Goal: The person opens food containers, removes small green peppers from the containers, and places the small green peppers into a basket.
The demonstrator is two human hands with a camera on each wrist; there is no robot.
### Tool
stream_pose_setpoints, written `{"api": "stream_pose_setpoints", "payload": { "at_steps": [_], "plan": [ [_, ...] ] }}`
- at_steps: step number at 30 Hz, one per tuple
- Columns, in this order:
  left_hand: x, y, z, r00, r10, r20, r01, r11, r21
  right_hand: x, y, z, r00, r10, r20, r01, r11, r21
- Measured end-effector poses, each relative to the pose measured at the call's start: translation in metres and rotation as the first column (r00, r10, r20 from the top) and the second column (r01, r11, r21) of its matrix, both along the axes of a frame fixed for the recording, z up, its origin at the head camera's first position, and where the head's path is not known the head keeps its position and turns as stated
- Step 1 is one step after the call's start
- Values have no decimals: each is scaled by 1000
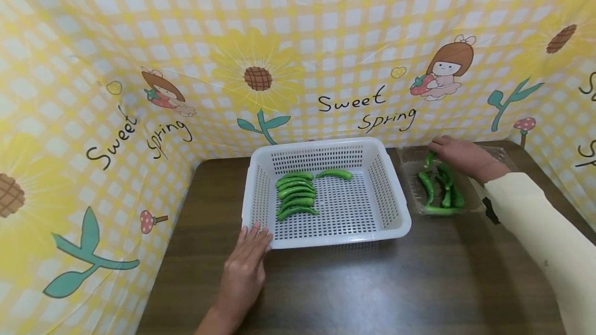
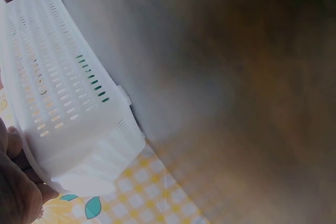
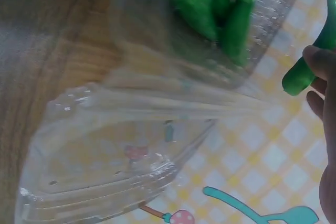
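My left hand [image 1: 244, 268] rests its fingers on the rim at the near left corner of a white perforated plastic basket [image 1: 326, 239]. Inside, a column of several green chili peppers [image 1: 296, 190] lies along the left side, with a single pepper [image 1: 334, 173] to the right of its far end. My right hand [image 1: 458, 154] is above a clear plastic box [image 1: 412, 195] and pinches one green pepper [image 3: 300, 80] between thumb and fingers. More green peppers [image 1: 427, 187] lie in the box.
The brown wooden table [image 1: 335, 288] carries both containers. The box's clear lid [image 3: 100, 166] hangs open on its right side. Yellow checked cloth [image 1: 195, 50] with printed flowers hangs close behind the table and at both sides.
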State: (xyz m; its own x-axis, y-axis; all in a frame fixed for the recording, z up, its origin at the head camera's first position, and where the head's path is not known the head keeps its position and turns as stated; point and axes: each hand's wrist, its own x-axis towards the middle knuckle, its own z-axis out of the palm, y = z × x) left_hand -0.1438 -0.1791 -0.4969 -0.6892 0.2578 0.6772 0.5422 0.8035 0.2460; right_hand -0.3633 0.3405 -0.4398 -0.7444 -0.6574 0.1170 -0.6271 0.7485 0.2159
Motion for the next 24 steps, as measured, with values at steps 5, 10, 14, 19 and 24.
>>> {"api": "stream_pose_setpoints", "payload": {
  "at_steps": [5,10,14,19,24],
  "plan": [
    [0,-1,-1,1000,8,11,-8,1000,4,-3,-8,13,1000,-26,7,27,995,-100],
    [0,-1,-1,1000,10,-13,-10,1000,0,-6,-26,23,998,-61,26,65,969,-237],
    [0,-1,-1,1000,5,-28,-5,1000,6,-9,-49,31,995,-82,56,96,929,-357],
    [0,-1,-1,999,2,-45,-2,1000,12,-12,-82,40,989,-103,110,144,857,-494],
    [-1,0,0,999,2,-54,-1,1000,8,-15,-106,44,983,-78,164,160,798,-581]
  ]
}}
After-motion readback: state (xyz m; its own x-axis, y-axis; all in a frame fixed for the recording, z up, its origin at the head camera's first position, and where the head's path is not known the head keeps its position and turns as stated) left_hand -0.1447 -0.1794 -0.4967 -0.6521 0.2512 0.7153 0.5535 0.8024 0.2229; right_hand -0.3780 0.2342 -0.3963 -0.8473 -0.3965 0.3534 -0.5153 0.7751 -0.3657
